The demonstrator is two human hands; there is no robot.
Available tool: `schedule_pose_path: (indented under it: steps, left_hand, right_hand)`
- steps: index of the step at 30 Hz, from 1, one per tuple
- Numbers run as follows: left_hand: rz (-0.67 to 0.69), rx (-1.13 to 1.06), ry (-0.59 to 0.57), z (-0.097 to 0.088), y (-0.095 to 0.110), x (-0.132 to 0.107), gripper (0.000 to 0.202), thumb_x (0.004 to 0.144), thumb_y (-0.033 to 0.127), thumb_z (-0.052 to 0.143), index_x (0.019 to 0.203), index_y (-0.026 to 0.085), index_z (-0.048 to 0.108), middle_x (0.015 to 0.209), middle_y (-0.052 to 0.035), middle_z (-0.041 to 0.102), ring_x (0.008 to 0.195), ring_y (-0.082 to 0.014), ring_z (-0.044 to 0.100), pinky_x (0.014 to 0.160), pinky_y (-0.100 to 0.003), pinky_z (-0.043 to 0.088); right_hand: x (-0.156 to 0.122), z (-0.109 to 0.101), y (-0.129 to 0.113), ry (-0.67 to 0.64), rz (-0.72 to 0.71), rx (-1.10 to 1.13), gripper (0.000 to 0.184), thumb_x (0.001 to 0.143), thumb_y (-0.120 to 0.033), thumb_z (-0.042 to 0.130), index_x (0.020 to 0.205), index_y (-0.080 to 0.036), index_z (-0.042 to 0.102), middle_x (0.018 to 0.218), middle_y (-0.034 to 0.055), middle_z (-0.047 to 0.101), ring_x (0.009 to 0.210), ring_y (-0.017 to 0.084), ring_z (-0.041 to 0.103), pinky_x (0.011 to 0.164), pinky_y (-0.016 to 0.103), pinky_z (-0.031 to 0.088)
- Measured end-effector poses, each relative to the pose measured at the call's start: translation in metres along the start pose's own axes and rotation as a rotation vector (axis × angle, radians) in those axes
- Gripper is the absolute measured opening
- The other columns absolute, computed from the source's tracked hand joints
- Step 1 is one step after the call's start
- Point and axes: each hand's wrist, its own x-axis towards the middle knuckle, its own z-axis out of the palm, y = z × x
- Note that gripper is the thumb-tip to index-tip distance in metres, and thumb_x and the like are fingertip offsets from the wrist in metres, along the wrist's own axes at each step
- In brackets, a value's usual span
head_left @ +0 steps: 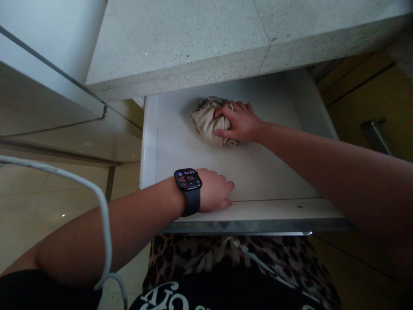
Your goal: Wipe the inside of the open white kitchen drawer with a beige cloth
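Observation:
In the pulled-out white drawer [180, 159] lies a bunched beige cloth [206, 120] with a dark grey patch at its far side. My right hand [243, 120] is closed on the cloth from the right, thumb on the near side and fingers over the top. My left hand [213, 189] rests by the drawer's front panel, fingers curled in, with nothing visible in them. Its palm is hidden. A dark smartwatch [188, 181] is on the left wrist.
A speckled stone countertop [193, 47] overhangs the drawer's back. A white cable [103, 215] hangs in front of my left arm. Cabinet fronts [48, 99] stand at left, and a metal handle [376, 133] sticks out at right. My body is close against the drawer front.

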Motion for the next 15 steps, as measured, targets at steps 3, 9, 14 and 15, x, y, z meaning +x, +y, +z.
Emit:
schedule_pose_path:
  steps: [3, 9, 14, 15]
  left_hand:
    - [-0.007, 0.003, -0.002, 0.0003, 0.0001, 0.0007, 0.040, 0.093, 0.045, 0.042, 0.109, 0.017, 0.066, 0.104, -0.0149, 0.074, 0.097, -0.0405, 0.073, 0.081, -0.062, 0.064]
    - [0.011, 0.030, 0.030, 0.0027, -0.0029, -0.0005, 0.042, 0.093, 0.046, 0.039, 0.109, 0.017, 0.065, 0.104, -0.0152, 0.073, 0.096, -0.0398, 0.073, 0.079, -0.062, 0.064]
    - [0.004, 0.044, 0.029, 0.0018, -0.0026, -0.0024, 0.040, 0.093, 0.046, 0.039, 0.108, 0.019, 0.065, 0.105, -0.0140, 0.074, 0.096, -0.0381, 0.074, 0.079, -0.061, 0.064]
    - [0.004, 0.045, 0.031, 0.0017, -0.0023, -0.0027, 0.040, 0.093, 0.046, 0.039, 0.107, 0.019, 0.065, 0.104, -0.0137, 0.074, 0.095, -0.0380, 0.074, 0.078, -0.061, 0.064]
  right_hand:
    - [-0.0006, -0.0008, -0.0015, -0.003, 0.011, 0.002, 0.083, 0.063, -0.084, 0.043, 0.136, -0.044, 0.041, 0.144, -0.0011, 0.027, 0.139, 0.016, 0.022, 0.122, 0.054, 0.020]
    - [-0.0012, -0.0004, -0.0016, -0.008, 0.015, 0.004, 0.085, 0.063, -0.085, 0.043, 0.138, -0.044, 0.039, 0.146, -0.0013, 0.026, 0.142, 0.018, 0.022, 0.124, 0.054, 0.020]
    - [-0.0007, 0.0007, -0.0005, -0.016, 0.025, 0.009, 0.086, 0.062, -0.085, 0.043, 0.138, -0.045, 0.037, 0.146, -0.0018, 0.026, 0.144, 0.018, 0.021, 0.125, 0.055, 0.018]
    - [-0.0007, 0.0006, -0.0003, -0.017, 0.027, 0.010, 0.086, 0.062, -0.086, 0.042, 0.138, -0.045, 0.037, 0.145, -0.0025, 0.027, 0.144, 0.018, 0.020, 0.126, 0.055, 0.017]
